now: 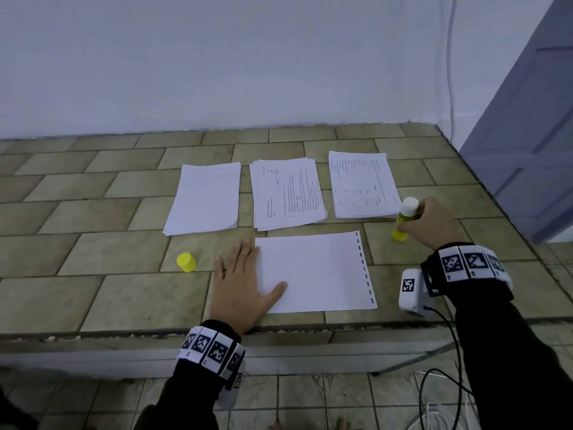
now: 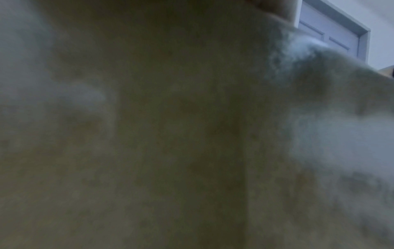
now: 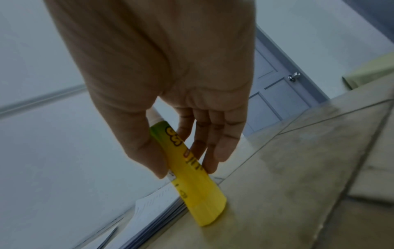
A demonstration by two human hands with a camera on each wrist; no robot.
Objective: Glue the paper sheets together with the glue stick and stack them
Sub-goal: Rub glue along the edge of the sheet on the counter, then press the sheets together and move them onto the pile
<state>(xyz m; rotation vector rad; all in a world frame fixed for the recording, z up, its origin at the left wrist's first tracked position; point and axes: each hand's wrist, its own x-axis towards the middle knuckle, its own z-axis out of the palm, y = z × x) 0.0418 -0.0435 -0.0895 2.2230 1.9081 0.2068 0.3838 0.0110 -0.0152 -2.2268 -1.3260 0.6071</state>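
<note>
Tiled surface [image 1: 93, 212], three paper stacks along mid-frame.
Our left hand [image 1: 242, 283] lies flat on the blank white sheet [image 1: 316, 271]; our right hand [image 1: 434, 223] holds the yellow glue stick [image 1: 404, 220] at right.

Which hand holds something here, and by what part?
The right hand pinches the glue stick around its barrel, base on the table. The left hand only presses flat on the sheet.

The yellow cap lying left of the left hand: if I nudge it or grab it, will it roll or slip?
The yellow cap looks like a short cylinder, apparently lying on its side on the tiled counter, so a nudge would probably set it rolling. It seems small, hollow plastic, likely very light and easily flicked away. Its smooth wall may slip in a loose pinch; grout lines could stop it.
</note>
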